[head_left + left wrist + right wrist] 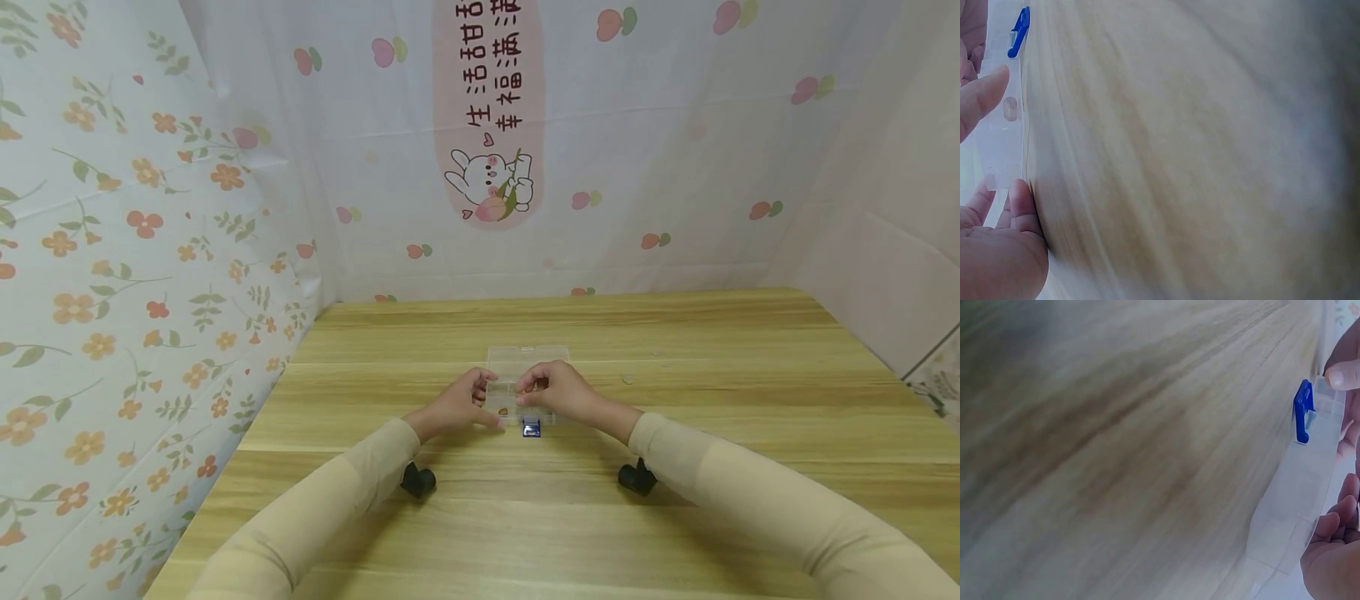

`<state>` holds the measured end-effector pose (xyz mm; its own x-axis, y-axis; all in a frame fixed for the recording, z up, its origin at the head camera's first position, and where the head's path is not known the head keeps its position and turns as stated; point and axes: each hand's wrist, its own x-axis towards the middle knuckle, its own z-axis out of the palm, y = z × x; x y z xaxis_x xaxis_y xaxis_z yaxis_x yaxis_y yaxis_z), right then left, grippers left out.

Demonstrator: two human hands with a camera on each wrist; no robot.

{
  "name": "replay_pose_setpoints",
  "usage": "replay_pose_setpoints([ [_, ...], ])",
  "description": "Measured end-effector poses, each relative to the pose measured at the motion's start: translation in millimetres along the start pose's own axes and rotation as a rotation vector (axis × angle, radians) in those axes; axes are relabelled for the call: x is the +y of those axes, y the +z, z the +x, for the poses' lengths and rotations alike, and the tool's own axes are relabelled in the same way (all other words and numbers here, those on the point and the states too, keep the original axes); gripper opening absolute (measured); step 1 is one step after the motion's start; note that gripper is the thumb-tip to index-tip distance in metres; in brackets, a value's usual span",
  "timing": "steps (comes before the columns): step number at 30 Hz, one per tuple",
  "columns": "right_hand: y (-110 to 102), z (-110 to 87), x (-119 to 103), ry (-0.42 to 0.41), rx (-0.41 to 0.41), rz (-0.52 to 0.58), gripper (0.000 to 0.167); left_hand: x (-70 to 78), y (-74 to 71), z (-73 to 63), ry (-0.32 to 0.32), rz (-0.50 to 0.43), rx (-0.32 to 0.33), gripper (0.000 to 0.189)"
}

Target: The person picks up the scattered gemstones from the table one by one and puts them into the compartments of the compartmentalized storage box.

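Observation:
My left hand (465, 402) grips the left end of a clear plastic box (491, 402), thumb at the front and fingers around the side. The box's clear lid (527, 360) lies open toward the back. A blue latch (532, 428) sits on its front edge, seen side-on as a blue clip (1302, 412) in the right wrist view. In a front left compartment lies a small brownish piece (502, 412). Over the compartments, my right hand (558, 392) has its thumb and forefinger brought together; whether something small is between them cannot be made out.
Small clear scraps, including one piece (627, 379), lie right of the box on the wooden table (720, 375). Black wrist-worn devices (417, 481) show below both sleeves. Patterned curtains (645, 167) hang behind and to the left.

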<state>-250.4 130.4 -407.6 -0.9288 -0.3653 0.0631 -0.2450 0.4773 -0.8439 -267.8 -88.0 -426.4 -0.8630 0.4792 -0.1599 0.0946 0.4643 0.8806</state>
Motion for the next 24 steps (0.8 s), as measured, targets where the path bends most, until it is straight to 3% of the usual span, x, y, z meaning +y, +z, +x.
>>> replay_pose_setpoints([
  [24, 4.3, 2.2, -3.4, -0.029, -0.041, -0.111, 0.008, 1.4, -0.8, -1.7, 0.011, -0.018, -0.021, 0.075],
])
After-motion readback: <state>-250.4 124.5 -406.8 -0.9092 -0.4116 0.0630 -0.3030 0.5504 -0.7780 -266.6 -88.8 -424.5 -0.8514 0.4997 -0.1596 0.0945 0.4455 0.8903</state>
